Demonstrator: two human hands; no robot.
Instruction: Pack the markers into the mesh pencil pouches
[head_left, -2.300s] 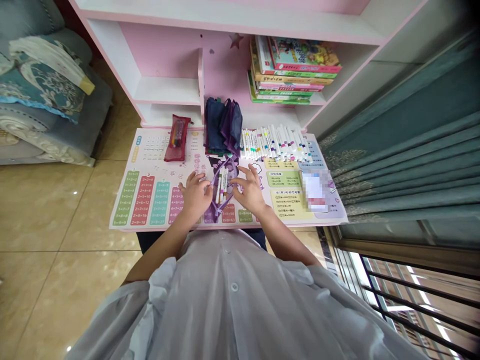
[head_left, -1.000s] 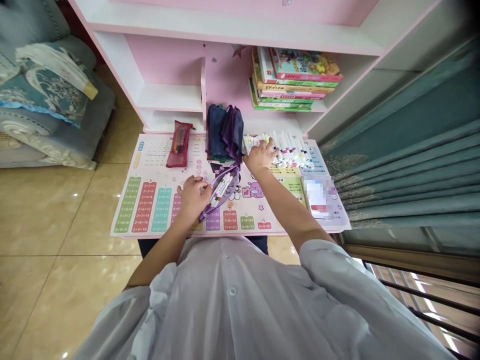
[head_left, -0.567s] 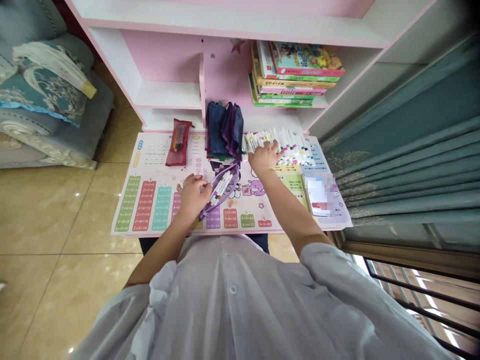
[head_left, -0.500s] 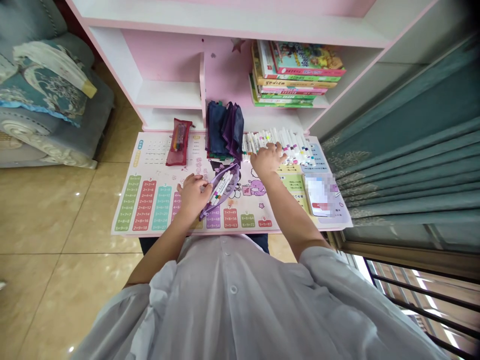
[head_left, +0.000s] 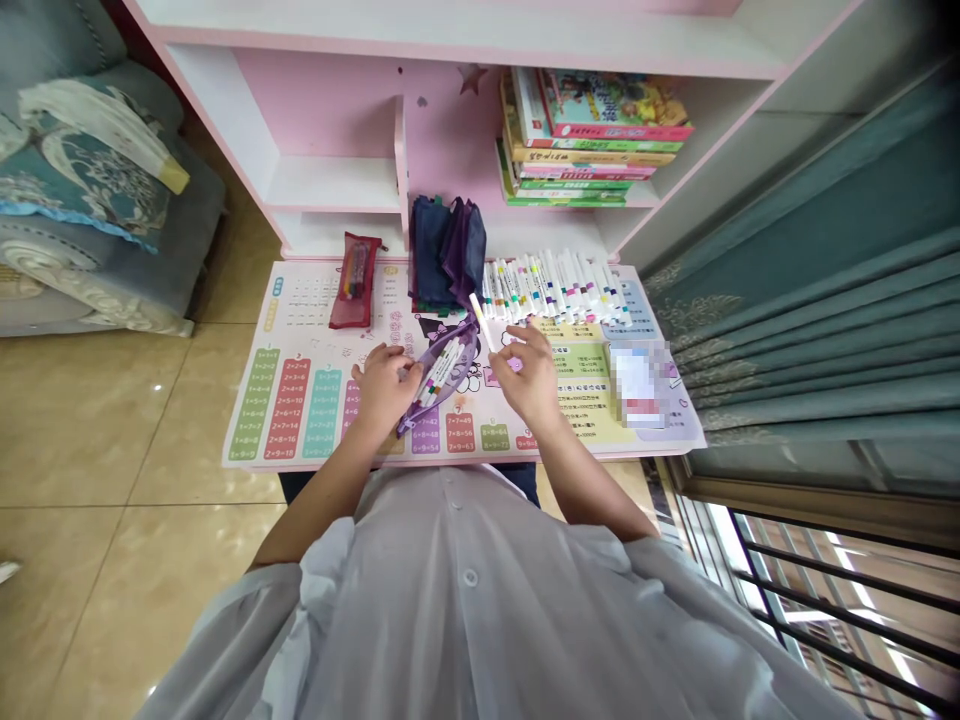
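In my right hand (head_left: 531, 372) a white marker (head_left: 480, 315) with a yellow band is pinched between thumb and fingers, tilted up over the desk. My left hand (head_left: 388, 385) grips the left edge of a purple mesh pencil pouch (head_left: 461, 372), which lies with its mouth open. Several white markers (head_left: 441, 372) rest inside that pouch. Beyond my right hand spreads a long row of white markers (head_left: 555, 285) with coloured bands. Folded dark blue and purple mesh pouches (head_left: 442, 250) are stacked just left of the row.
A red mesh pouch (head_left: 355, 282) with pens in it lies at the desk's left. A phone (head_left: 637, 385), partly blurred out, sits at the right. Stacked books (head_left: 592, 150) fill part of the shelf behind. A printed mat (head_left: 300, 320) covers the desk; a curtain (head_left: 810, 280) hangs at right.
My right hand has come back from the marker row toward the purple pouch, now with a marker between its fingers. My left hand stays at the pouch.
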